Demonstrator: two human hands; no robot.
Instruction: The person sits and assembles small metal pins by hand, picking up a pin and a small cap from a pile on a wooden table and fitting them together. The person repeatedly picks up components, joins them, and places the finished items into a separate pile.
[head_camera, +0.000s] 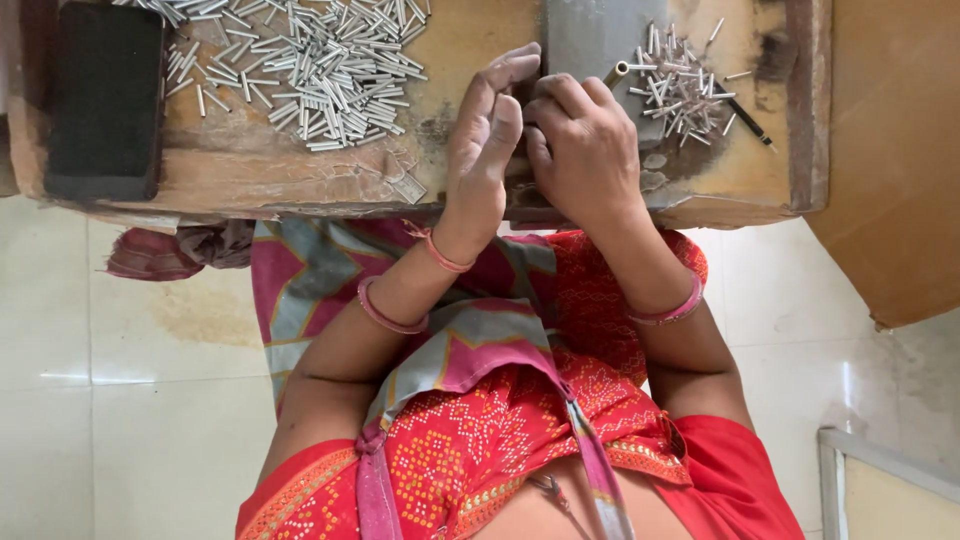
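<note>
Both hands are bunched together at the middle of the worn wooden counter, right at its near edge. The left hand is half curled with the fingers pointing up and the thumb tucked in toward the other hand; can't tell if it's actually pinching anything. The right hand is closed up in a loose fist, and a small brass-coloured tube pokes out just past its knuckles, so it looks like it's gripped there, though the fingers hide the hold.

Big heap of short silver metal tubes lies to the left, a smaller scatter to the right on a grey plate, with a thin dark rod beside it. A black block sits at the far left.

My guess: those tubes are light, stiff, smooth and roll easily, so pinch one mid-length with fingertips.
</note>
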